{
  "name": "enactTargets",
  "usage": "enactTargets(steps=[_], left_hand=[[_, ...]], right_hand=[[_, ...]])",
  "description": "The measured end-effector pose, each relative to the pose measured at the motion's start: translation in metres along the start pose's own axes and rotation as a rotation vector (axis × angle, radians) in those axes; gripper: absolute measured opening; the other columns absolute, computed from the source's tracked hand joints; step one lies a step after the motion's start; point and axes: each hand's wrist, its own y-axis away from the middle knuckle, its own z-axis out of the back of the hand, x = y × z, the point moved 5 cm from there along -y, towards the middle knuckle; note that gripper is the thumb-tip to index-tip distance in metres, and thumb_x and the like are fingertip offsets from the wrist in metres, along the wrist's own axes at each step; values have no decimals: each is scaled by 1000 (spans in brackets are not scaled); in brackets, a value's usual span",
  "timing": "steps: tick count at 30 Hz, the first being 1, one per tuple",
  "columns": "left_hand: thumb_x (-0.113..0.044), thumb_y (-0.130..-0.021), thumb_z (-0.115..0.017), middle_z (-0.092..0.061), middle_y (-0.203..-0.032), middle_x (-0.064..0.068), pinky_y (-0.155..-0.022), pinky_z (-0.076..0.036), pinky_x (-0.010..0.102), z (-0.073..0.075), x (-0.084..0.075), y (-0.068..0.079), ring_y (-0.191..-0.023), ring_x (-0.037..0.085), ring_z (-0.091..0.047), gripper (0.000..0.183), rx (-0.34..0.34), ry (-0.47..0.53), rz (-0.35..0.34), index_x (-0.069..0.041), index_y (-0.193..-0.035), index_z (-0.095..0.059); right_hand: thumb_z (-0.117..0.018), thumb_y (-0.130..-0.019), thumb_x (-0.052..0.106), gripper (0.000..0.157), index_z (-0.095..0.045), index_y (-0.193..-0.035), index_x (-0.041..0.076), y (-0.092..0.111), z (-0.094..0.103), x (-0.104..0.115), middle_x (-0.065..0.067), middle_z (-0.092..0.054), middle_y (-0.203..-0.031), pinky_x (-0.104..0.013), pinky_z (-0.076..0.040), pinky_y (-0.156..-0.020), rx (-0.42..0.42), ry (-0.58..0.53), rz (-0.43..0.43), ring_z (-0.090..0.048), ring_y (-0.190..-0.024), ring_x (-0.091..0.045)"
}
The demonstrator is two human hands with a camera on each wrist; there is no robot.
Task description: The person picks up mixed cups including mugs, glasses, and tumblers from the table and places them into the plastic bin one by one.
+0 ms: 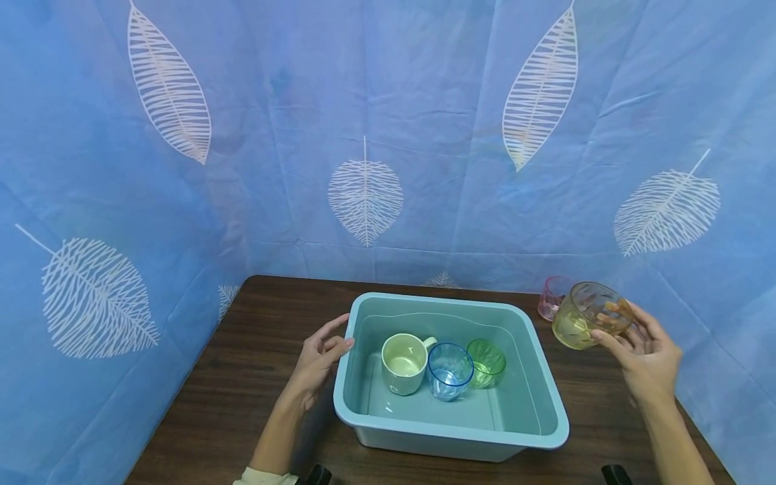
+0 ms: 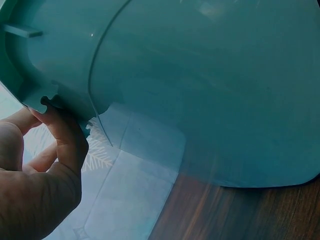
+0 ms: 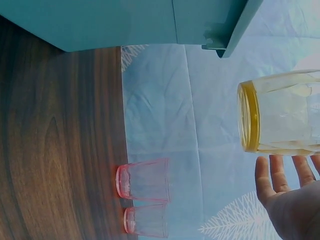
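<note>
My left hand (image 1: 318,360) holds the left rim of a teal plastic basin (image 1: 456,441), its fingertips at the lip in the left wrist view. Inside the basin stand a pale green mug (image 1: 400,384), a blue glass (image 1: 447,389) and a green glass (image 1: 494,364), grouped near the middle. To the right of the basin, my right hand (image 1: 651,350) grips a yellow glass (image 1: 570,327), tilted and raised above the table. In the right wrist view the yellow glass (image 3: 280,115) has a thick amber base, and my fingers (image 3: 278,172) show beside it.
Two clear pink glasses (image 3: 150,180) stand upright at the table's back right, overlapping behind the yellow glass in the head view. The dark wooden table (image 1: 212,404) ends at a blue cloth (image 1: 424,101) with white leaf prints, which hangs behind and at the sides.
</note>
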Motion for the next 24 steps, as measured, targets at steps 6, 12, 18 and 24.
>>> enactTargets(steps=[6,12,18,24], left_hand=[[-15,-100,-70,-74,-99,18,-84,-61,42,0,0,0,-93,29,-69,56,-8,-4,12,-12,-152,-50],[-14,-100,-70,-74,-101,20,-86,-60,46,0,-1,0,-98,35,-70,54,-25,-2,8,-13,-151,-52],[-14,-100,-70,-74,-103,22,-85,-60,44,0,-1,-1,-99,35,-69,54,-26,-8,12,-13,-151,-52],[-14,-100,-69,-74,-98,17,-82,-61,42,0,0,1,-90,27,-70,55,-4,1,14,-12,-152,-50]], right_hand=[[-58,-79,-37,65,-52,-140,-14,0,-3,3,-11,-71,-121,-18,-56,-84,31,-27,28,-70,-105,-15],[-56,-80,-36,64,-49,-141,-17,-3,-9,11,-12,-70,-123,-19,-56,-87,124,-73,95,-70,-107,-17],[-56,-79,-37,65,-50,-141,-17,-4,-14,18,-13,-70,-125,-21,-56,-88,140,-86,95,-70,-111,-18],[-55,-79,-39,65,-48,-140,-18,-5,-16,24,-14,-69,-125,-22,-56,-89,192,-116,131,-70,-109,-19]])
